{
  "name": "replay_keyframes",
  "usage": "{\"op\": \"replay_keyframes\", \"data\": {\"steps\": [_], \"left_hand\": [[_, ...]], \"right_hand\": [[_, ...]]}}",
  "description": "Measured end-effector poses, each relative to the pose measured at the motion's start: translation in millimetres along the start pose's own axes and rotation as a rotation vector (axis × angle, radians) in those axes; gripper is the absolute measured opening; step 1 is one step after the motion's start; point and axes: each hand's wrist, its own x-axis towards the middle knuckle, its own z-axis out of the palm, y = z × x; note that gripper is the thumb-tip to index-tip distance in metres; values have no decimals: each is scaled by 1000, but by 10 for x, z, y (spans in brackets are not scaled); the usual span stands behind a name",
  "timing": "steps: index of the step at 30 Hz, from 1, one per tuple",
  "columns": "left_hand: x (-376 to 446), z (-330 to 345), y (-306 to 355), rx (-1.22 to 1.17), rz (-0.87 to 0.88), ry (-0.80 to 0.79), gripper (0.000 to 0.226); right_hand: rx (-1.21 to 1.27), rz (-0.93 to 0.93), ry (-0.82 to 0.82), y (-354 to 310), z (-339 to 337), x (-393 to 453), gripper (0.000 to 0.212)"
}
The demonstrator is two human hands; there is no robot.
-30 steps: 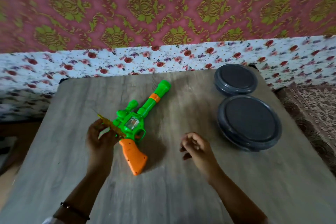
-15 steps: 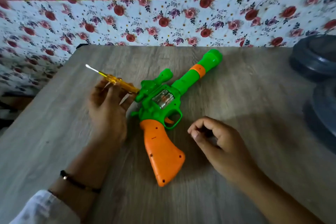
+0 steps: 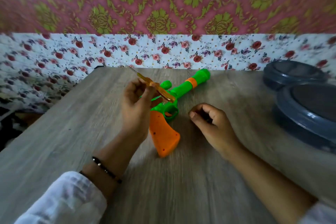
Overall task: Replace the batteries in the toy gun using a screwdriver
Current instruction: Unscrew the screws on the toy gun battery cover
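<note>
A grey wood-grain bench (image 3: 72, 142) carries a green and orange plastic toy gun (image 3: 164, 132) beside two round dark grey lidded containers (image 3: 309, 114) at right.

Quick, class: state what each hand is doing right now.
Left hand: closed on the screwdriver.
Right hand: loosely curled, holding nothing visible.

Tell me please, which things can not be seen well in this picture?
- Head view: the middle of the toy gun is hidden behind the left hand and the screwdriver.
- Screwdriver tip: thin and blurred.
- Right hand: fingers curled; anything inside is hidden.
- Dark round containers: cut off by the right edge.
- No battery cover or batteries can be made out.
</note>
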Motion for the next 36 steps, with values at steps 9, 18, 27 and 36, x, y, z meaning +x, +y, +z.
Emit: {"op": "replay_keyframes", "data": {"steps": [9, 18, 27, 36], "left_hand": [[-339, 147, -45, 212, 141, -194, 28], [-350, -31, -4, 1316, 255, 51, 86], [-371, -27, 13, 1719, -260, -238, 81], [-238, -145, 149, 1037, -302, 46, 29]], "right_hand": [[530, 170, -41, -304, 17, -140, 33], [768, 606, 147, -316, -33, -201, 22], [721, 610, 202, -292, -460, -233, 14], [845, 685, 156, -267, -373, -243, 18]]}}
